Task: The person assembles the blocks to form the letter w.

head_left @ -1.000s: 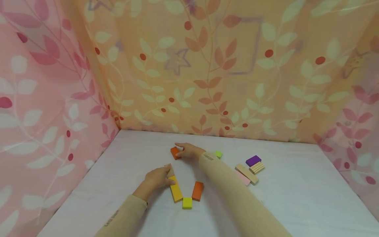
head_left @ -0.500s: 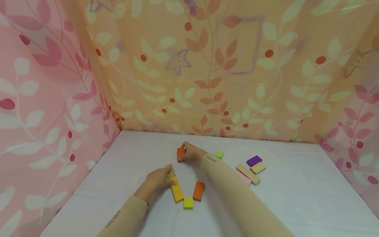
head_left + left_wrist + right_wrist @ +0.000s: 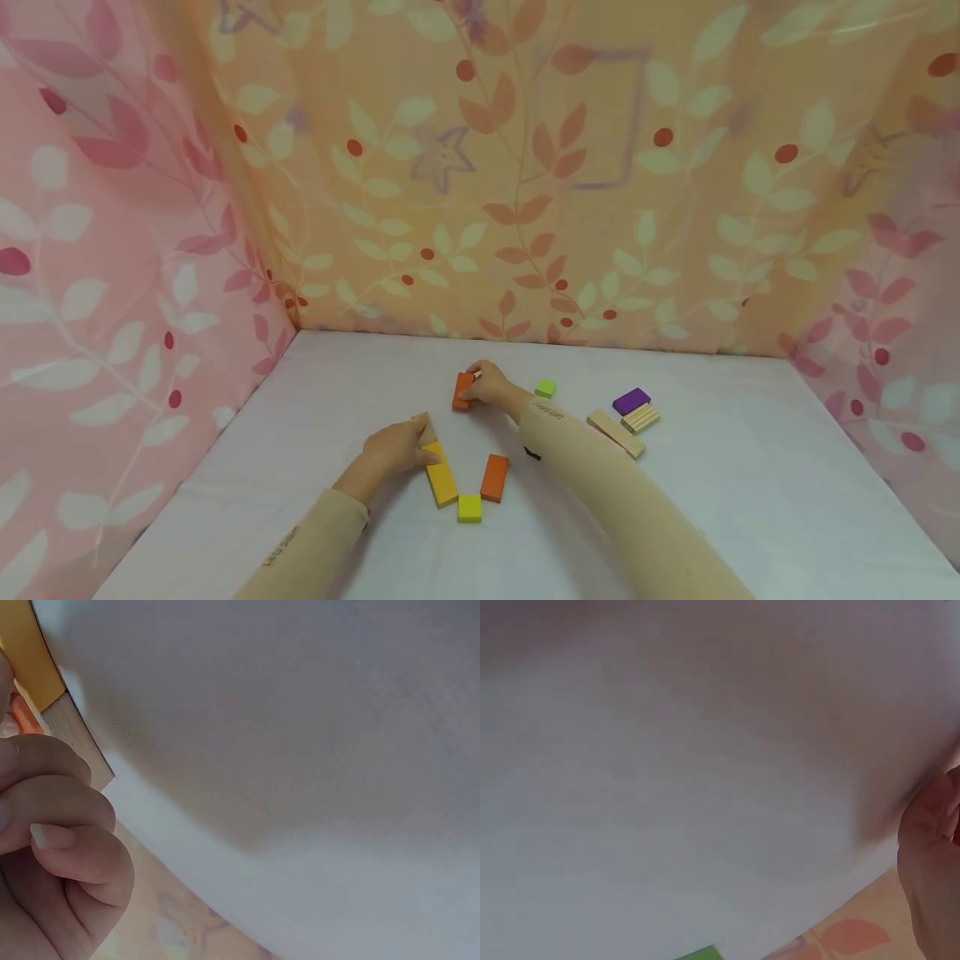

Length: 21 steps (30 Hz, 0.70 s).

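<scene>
In the head view my right hand [image 3: 491,387] pinches an orange block [image 3: 462,391] from its right side, toward the back of the table. My left hand [image 3: 393,448] grips a plain wooden block [image 3: 428,430], its thumb lying over the adjoining yellow block [image 3: 442,485]. Curled left fingers [image 3: 71,802] cover part of that wooden block in the left wrist view. At the yellow block's near end sits a small lime-yellow block [image 3: 469,508], and a second orange block [image 3: 494,477] slants up from its right corner. The right wrist view catches only the edge of the right hand [image 3: 934,847].
Beyond the right wrist lies a small green block [image 3: 545,387]. Farther right are a purple block [image 3: 632,402], a ridged wooden block [image 3: 641,418] and a long wooden block [image 3: 617,434]. Patterned cloth walls [image 3: 517,208] border the white table [image 3: 750,467].
My right hand has taken hold of the orange block, shifted it right and turned it. My left hand stays on the wooden block. The right sleeve now covers the pink block; the head view shifted slightly.
</scene>
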Each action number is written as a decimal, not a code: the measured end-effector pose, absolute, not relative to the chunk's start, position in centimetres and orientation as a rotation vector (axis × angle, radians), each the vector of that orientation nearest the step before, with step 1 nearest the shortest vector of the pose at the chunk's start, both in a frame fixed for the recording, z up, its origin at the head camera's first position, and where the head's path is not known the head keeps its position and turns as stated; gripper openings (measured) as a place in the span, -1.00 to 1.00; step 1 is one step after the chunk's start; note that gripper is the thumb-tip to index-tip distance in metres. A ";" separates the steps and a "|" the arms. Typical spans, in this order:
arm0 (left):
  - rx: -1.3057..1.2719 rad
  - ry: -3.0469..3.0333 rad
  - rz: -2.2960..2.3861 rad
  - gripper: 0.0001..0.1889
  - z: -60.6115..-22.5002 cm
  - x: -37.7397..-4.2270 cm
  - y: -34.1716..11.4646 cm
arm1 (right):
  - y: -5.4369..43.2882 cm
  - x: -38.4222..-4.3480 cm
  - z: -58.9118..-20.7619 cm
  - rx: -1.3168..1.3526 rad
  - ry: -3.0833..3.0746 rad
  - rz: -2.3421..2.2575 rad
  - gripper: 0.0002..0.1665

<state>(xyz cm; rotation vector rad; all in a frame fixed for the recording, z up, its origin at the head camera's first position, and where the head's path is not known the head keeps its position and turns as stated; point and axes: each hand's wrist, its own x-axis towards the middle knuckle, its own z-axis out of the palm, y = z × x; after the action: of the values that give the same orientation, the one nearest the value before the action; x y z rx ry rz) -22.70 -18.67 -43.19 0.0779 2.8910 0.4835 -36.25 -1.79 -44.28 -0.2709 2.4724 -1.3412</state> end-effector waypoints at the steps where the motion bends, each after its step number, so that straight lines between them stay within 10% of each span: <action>1: 0.078 2.891 0.479 -0.18 -43.2 -22.7 -18.7 | -1.4 -36.4 -44.4 -0.296 2.446 -1.365 -0.43; 21: 0.086 2.868 0.476 -0.16 -43.1 -22.9 -18.6 | 3.3 -32.2 -41.6 -0.106 2.197 -1.542 -0.51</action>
<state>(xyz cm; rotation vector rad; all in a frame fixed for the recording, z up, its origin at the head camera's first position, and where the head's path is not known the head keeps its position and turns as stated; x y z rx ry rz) -22.89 -18.58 -43.10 0.0864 2.8684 0.4765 -32.15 3.28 -41.61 -0.1060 2.1965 -1.5416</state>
